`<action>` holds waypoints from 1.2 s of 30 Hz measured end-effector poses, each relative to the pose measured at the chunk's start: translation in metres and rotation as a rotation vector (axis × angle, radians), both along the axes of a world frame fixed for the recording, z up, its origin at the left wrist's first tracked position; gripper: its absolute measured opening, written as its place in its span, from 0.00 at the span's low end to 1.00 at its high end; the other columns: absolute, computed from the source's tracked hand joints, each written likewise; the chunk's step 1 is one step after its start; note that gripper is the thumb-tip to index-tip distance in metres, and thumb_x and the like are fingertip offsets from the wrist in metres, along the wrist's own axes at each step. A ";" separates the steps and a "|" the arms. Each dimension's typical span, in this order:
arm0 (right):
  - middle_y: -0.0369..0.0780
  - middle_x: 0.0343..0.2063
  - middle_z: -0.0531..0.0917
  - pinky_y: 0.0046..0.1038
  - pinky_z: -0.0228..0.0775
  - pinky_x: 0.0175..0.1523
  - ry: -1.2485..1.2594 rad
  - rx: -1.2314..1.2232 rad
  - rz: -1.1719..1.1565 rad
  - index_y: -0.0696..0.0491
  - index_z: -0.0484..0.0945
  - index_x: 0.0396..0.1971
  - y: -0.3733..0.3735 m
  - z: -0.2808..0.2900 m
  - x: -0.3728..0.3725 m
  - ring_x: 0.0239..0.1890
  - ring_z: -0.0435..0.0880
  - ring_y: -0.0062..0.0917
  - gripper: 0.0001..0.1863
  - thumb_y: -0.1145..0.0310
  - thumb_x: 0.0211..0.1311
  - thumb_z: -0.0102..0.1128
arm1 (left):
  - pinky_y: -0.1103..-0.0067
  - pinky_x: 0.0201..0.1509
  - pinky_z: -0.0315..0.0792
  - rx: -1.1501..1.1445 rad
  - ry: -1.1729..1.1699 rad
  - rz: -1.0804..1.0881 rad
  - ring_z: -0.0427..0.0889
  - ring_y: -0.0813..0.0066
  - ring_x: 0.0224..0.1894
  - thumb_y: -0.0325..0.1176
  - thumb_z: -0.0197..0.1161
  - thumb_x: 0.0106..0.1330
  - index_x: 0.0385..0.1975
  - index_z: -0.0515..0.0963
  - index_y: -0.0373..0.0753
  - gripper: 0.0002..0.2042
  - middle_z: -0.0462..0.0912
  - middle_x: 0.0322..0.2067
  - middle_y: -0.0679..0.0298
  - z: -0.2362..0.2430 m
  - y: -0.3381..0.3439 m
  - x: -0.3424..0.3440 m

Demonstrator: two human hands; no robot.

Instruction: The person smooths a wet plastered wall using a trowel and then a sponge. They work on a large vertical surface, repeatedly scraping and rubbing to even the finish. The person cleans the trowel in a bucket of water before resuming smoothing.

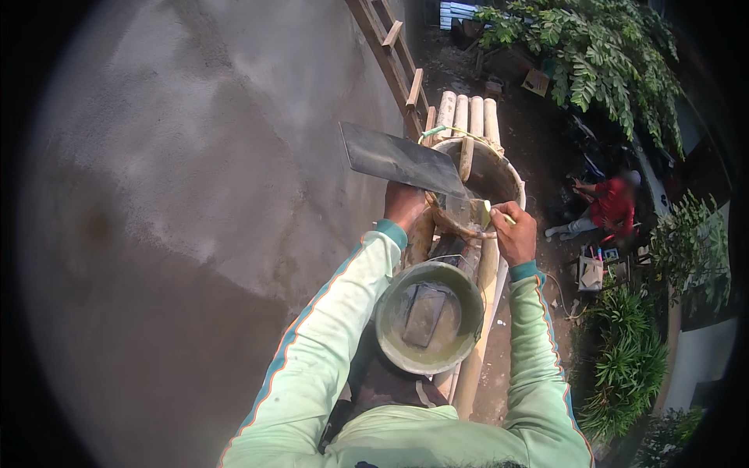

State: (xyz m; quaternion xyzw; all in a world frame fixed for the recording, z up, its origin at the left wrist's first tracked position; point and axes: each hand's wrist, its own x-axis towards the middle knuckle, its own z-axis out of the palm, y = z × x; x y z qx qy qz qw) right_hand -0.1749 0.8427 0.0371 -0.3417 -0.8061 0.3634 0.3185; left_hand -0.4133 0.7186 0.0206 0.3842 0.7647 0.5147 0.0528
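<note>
My left hand (pixel 404 204) is closed at the underside of a dark rectangular plastering trowel (pixel 399 158); its handle is hidden. The blade is tilted, reaching over the left part of a large mortar-stained bucket (pixel 516 183). My right hand (pixel 516 234) grips a small tool with a yellow-green handle (pixel 487 210) at the bucket's near rim; its working end is hard to make out. Closer to my body stands a grey-green bucket (pixel 385 321) with cloudy water, and a flat rectangular block (pixel 425 313) lies in it.
A grey plastered wall (pixel 195 156), partly damp, fills the left side. Light poles (pixel 477 117) form the narrow platform under the buckets. A wooden ladder (pixel 402 66) leans beyond. Down at the right, a person in red (pixel 612 204) sits near plants (pixel 628 359) and leafy branches (pixel 601 62).
</note>
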 end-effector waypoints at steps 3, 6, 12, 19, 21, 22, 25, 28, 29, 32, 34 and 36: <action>0.44 0.37 0.89 0.28 0.76 0.48 0.201 -0.014 0.112 0.60 0.86 0.42 -0.035 0.046 0.040 0.38 0.88 0.29 0.10 0.70 0.67 0.65 | 0.60 0.59 0.75 -0.072 -0.146 0.037 0.84 0.43 0.54 0.34 0.63 0.69 0.57 0.70 0.29 0.21 0.84 0.49 0.41 0.027 -0.007 -0.021; 0.44 0.34 0.88 0.27 0.77 0.43 0.037 -0.042 0.261 0.60 0.86 0.38 -0.073 0.079 0.091 0.34 0.87 0.29 0.07 0.74 0.63 0.68 | 0.60 0.58 0.77 -0.136 -0.275 0.031 0.84 0.38 0.52 0.38 0.67 0.67 0.56 0.66 0.24 0.27 0.83 0.47 0.35 0.054 -0.015 -0.024; 0.45 0.34 0.87 0.42 0.79 0.42 -0.596 0.156 0.536 0.53 0.85 0.35 -0.145 0.018 0.097 0.38 0.87 0.45 0.08 0.64 0.62 0.68 | 0.64 0.62 0.76 -0.160 -0.195 -0.005 0.85 0.43 0.55 0.44 0.75 0.62 0.60 0.70 0.22 0.36 0.84 0.52 0.37 0.088 -0.020 -0.020; 0.47 0.39 0.89 0.34 0.79 0.47 -0.189 -0.043 0.441 0.58 0.87 0.41 -0.102 0.061 0.101 0.39 0.89 0.38 0.09 0.70 0.64 0.68 | 0.74 0.27 0.76 -0.195 -0.195 0.005 0.80 0.75 0.23 0.40 0.80 0.61 0.61 0.70 0.22 0.36 0.85 0.34 0.54 0.086 -0.015 -0.002; 0.45 0.41 0.90 0.27 0.77 0.50 0.097 0.011 0.350 0.62 0.86 0.42 -0.079 0.100 0.092 0.41 0.88 0.27 0.08 0.77 0.66 0.67 | 0.73 0.29 0.78 -0.210 -0.195 -0.014 0.82 0.73 0.23 0.40 0.79 0.61 0.61 0.70 0.22 0.36 0.85 0.36 0.53 0.087 -0.010 0.003; 0.44 0.44 0.89 0.27 0.77 0.52 0.226 -0.032 0.320 0.62 0.86 0.43 -0.068 0.119 0.080 0.43 0.86 0.25 0.08 0.77 0.67 0.66 | 0.72 0.32 0.79 -0.217 -0.145 -0.009 0.83 0.71 0.25 0.41 0.79 0.61 0.61 0.70 0.22 0.36 0.86 0.37 0.53 0.083 -0.006 0.007; 0.43 0.50 0.88 0.25 0.76 0.55 0.440 0.192 0.380 0.62 0.86 0.48 -0.033 0.176 0.026 0.49 0.85 0.23 0.09 0.76 0.72 0.64 | 0.67 0.42 0.81 -0.234 0.116 0.058 0.88 0.61 0.31 0.43 0.78 0.62 0.60 0.72 0.23 0.35 0.88 0.40 0.50 0.066 0.004 0.015; 0.42 0.49 0.89 0.25 0.77 0.56 0.447 0.159 0.457 0.61 0.86 0.48 0.002 0.202 -0.015 0.50 0.86 0.23 0.09 0.75 0.72 0.65 | 0.60 0.65 0.75 -0.245 -0.088 -0.059 0.83 0.43 0.58 0.48 0.77 0.62 0.55 0.75 0.27 0.32 0.83 0.53 0.38 0.084 0.004 0.027; 0.43 0.49 0.89 0.26 0.77 0.56 0.408 0.069 0.502 0.60 0.86 0.47 0.012 0.195 -0.020 0.50 0.86 0.24 0.09 0.76 0.71 0.66 | 0.60 0.61 0.76 -0.243 -0.136 -0.048 0.85 0.46 0.54 0.47 0.76 0.62 0.55 0.76 0.27 0.31 0.85 0.50 0.40 0.089 0.004 0.028; 0.46 0.47 0.90 0.31 0.77 0.58 0.274 0.381 0.511 0.59 0.86 0.44 0.016 0.133 -0.001 0.50 0.88 0.34 0.10 0.80 0.63 0.66 | 0.63 0.47 0.81 -0.233 -0.102 0.054 0.90 0.54 0.38 0.45 0.75 0.65 0.52 0.77 0.30 0.26 0.88 0.40 0.45 0.094 0.013 0.023; 0.46 0.45 0.90 0.32 0.77 0.59 0.213 0.416 0.486 0.59 0.86 0.43 0.019 0.092 0.022 0.50 0.89 0.34 0.11 0.82 0.60 0.64 | 0.64 0.45 0.81 -0.219 -0.158 0.075 0.90 0.55 0.34 0.45 0.75 0.65 0.52 0.76 0.29 0.27 0.88 0.39 0.45 0.100 0.020 0.014; 0.46 0.44 0.90 0.33 0.78 0.58 0.162 0.390 0.477 0.59 0.86 0.42 0.009 0.076 0.025 0.49 0.89 0.35 0.11 0.82 0.59 0.64 | 0.66 0.39 0.83 -0.223 -0.184 0.104 0.90 0.58 0.31 0.43 0.74 0.65 0.52 0.74 0.27 0.27 0.87 0.40 0.45 0.091 0.018 0.003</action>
